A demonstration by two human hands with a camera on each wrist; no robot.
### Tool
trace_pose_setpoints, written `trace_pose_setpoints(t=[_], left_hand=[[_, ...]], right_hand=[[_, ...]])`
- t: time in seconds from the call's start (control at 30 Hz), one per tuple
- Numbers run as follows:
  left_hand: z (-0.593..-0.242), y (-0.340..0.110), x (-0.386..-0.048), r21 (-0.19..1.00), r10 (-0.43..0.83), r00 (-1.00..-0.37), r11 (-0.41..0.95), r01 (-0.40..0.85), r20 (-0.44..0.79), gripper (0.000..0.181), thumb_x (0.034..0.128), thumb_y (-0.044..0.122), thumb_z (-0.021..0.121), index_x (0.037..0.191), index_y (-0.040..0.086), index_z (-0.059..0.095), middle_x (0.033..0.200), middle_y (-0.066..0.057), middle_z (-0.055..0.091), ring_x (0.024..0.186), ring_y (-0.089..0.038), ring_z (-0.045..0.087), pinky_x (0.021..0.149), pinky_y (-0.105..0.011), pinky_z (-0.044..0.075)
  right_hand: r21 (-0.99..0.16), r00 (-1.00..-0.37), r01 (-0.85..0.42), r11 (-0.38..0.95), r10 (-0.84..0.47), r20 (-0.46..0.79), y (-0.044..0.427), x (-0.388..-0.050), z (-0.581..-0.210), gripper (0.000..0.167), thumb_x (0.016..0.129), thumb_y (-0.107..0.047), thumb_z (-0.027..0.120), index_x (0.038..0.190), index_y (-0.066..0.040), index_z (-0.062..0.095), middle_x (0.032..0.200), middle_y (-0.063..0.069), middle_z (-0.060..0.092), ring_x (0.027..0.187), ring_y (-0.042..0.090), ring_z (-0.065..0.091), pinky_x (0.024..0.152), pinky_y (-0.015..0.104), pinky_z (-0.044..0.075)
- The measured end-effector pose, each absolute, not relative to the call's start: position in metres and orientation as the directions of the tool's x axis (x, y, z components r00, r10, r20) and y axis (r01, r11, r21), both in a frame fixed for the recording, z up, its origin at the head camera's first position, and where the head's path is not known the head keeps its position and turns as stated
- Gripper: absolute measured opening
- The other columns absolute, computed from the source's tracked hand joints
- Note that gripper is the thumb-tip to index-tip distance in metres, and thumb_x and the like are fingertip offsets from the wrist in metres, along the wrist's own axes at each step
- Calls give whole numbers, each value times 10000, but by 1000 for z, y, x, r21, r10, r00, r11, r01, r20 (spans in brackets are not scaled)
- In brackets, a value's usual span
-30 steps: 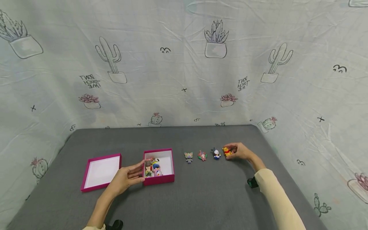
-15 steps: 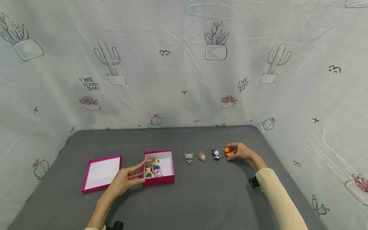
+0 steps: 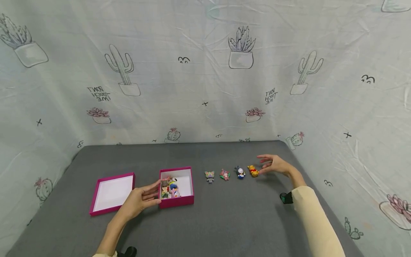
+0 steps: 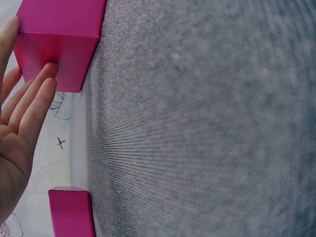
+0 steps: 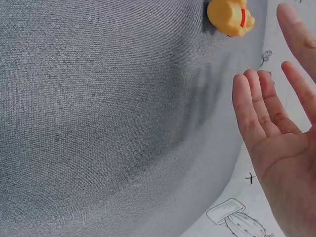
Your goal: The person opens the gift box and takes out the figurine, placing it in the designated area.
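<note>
The left hand (image 3: 136,202) rests its fingers against the left side of a pink box (image 3: 176,202) holding several small figures (image 3: 170,187); the left wrist view shows its fingertips touching the box wall (image 4: 74,54). Just right of a yellow figure with a red top (image 3: 253,171), the right hand (image 3: 277,166) is raised with fingers spread and nothing in them. In the right wrist view that yellow figure (image 5: 228,17) lies on the cloth, apart from the hand (image 5: 281,143). Left of it are a dark-and-white figure (image 3: 240,172), a reddish figure (image 3: 224,174) and a grey figure (image 3: 210,176).
A pink lid with a white inside (image 3: 112,192) lies at the left, beside the left forearm. Grey cloth (image 3: 224,221) covers the table. Behind and at the sides hangs a pale curtain (image 3: 154,71) printed with potted plants.
The right hand has let go of the yellow figure and moved slightly right and up, its fingers spreading. The left hand stays at the box.
</note>
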State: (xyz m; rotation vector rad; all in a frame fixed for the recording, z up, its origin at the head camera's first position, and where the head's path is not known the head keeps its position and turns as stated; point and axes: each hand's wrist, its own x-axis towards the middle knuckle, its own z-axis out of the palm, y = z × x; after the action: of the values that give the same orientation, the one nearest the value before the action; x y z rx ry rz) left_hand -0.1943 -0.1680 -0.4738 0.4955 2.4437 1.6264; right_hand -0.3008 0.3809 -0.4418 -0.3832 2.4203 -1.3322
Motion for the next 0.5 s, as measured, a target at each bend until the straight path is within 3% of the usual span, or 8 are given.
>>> trace_pose_setpoints(t=[0.2, 0.33, 0.43, 0.5], left_hand=[[-476, -170, -193, 918, 360, -932, 352, 184, 49, 669, 822, 145, 751, 1405, -5, 458, 1396, -294, 424, 1106, -359, 604, 822, -296, 551], [-475, -170, -192, 916, 359, -932, 358, 183, 45, 669, 824, 153, 749, 1410, 14, 459, 1396, -289, 430, 1110, -352, 604, 822, -297, 552], [-475, -169, -192, 914, 364, -930, 359, 190, 50, 674, 826, 167, 748, 1416, 24, 455, 1396, -286, 433, 1113, -354, 603, 823, -299, 552], [-476, -169, -192, 916, 371, -927, 352, 193, 52, 678, 827, 171, 748, 1419, 26, 452, 1396, -287, 434, 1118, -359, 599, 827, -301, 550]], right_hand=[[-883, -908, -144, 446, -415, -61, 374, -294, -443, 676, 810, -45, 764, 1378, 99, 425, 1330, 372, 435, 1120, 439, 533, 872, 280, 519], [-920, -898, -205, 334, -439, 41, 356, -288, -446, 600, 815, -2, 742, 1344, 95, 475, 1285, 294, 516, 1123, 258, 578, 884, 214, 511], [-947, -883, -215, 240, -461, 84, 338, -283, -448, 590, 819, 9, 731, 1343, 97, 474, 1259, 174, 560, 1105, 137, 582, 930, 255, 501], [-956, -870, -223, 192, -482, 106, 327, -279, -450, 591, 823, 12, 726, 1345, 106, 466, 1244, 105, 575, 1122, 163, 574, 964, 317, 484]])
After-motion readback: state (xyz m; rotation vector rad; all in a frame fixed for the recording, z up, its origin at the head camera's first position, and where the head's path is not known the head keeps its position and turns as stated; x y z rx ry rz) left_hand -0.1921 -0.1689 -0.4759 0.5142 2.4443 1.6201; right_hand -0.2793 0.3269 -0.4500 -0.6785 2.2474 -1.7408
